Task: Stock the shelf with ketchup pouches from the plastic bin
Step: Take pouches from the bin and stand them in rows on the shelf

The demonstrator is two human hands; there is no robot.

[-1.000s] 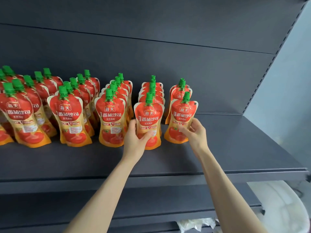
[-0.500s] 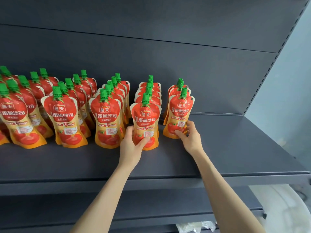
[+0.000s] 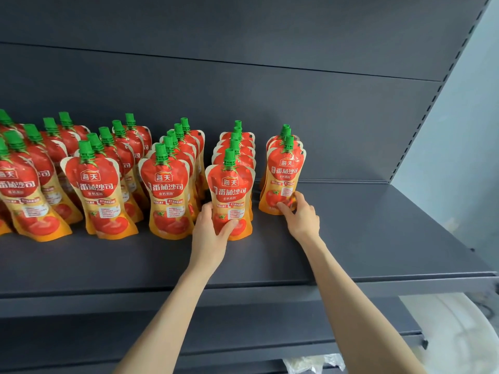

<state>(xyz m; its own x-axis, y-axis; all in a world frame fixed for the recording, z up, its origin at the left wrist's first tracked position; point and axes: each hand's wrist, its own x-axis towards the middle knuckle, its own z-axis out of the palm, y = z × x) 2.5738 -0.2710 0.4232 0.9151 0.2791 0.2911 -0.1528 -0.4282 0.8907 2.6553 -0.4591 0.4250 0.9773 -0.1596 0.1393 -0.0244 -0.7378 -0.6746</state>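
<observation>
Red-and-orange ketchup pouches with green caps stand upright in several front-to-back rows on the dark grey shelf [image 3: 364, 238]. My left hand [image 3: 209, 230] grips the lower part of the front pouch [image 3: 229, 190] of the second row from the right. My right hand [image 3: 301, 217] holds the bottom of the front pouch [image 3: 285, 171] of the rightmost row, which stands against the pouches behind it. The plastic bin is out of view.
Bare shelf surface stretches right of the last row up to the perforated upright [image 3: 421, 125]. A lower shelf [image 3: 243, 327] lies beneath, with a crumpled clear bag [image 3: 313, 364] and a white rounded object [image 3: 464, 336] at the bottom right.
My right hand has pushed its pouch back against the rightmost row and slid down to its base. My left hand stays on its pouch.
</observation>
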